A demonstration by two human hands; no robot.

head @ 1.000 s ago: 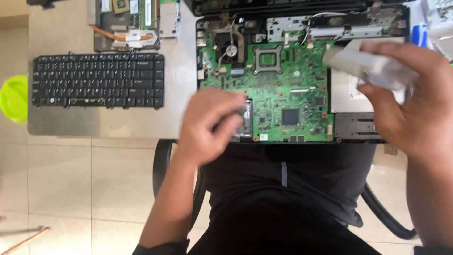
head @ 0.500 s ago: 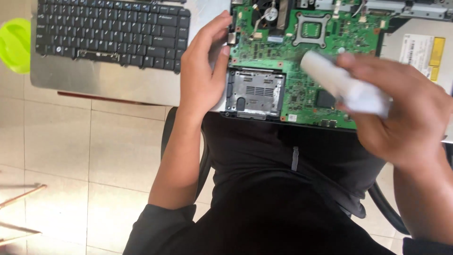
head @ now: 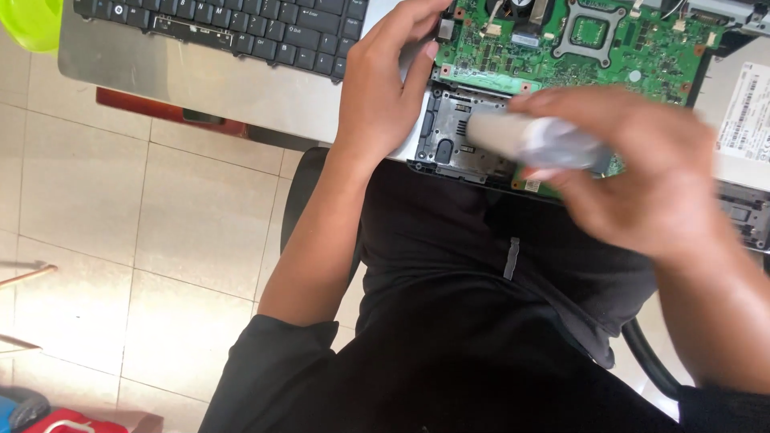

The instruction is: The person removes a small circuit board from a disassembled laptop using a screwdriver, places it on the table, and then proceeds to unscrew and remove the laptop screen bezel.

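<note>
Green circuit board (head: pixel 561 48) lies exposed in an opened laptop chassis at the near edge of the worktop (head: pixel 208 84), overhanging the person's lap. Left hand (head: pixel 385 88) rests on the board's left edge, fingers pressed together, steadying it. Right hand (head: pixel 642 176) is closed around a pale grey cylindrical tool (head: pixel 533 143), blurred, just above the metal card slot (head: pixel 457 132).

Risk, as judged: the tool could slip and scrape components, or the overhanging chassis could tip.

Detached black keyboard (head: pixel 233 24) lies on the grey worktop; beige tiled floor (head: pixel 120 208) below.

Keyboard (head: pixel 233 24) on table (head: pixel 200 80), left of circuit board (head: pixel 577 48).
</note>
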